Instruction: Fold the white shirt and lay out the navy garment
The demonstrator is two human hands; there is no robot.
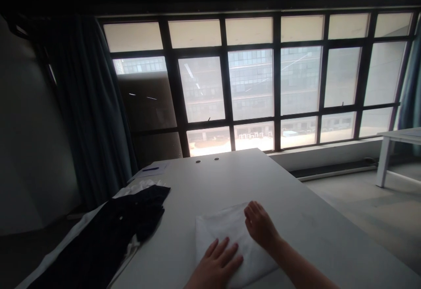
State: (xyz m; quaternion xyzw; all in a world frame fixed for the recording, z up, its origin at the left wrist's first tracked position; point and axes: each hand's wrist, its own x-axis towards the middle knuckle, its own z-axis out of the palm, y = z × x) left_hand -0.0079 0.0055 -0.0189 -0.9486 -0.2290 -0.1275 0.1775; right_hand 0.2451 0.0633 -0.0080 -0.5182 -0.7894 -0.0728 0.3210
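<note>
Table (210,179), left hand (217,265), right hand (259,226), folded cloth (220,225)

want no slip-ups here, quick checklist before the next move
1. Left hand flat on the folded white cloth: ok
2. Right hand in contact with the cloth: cannot tell, it sits near the far edge
3. Cloth lying flat on the white table: ok
4. Cloth's near edge in view: not ok, it runs out of the frame
5. Black garment apart from the cloth: ok, bare table lies between them
6. Blue pen on its sheet of paper, away from both hands: ok
</note>
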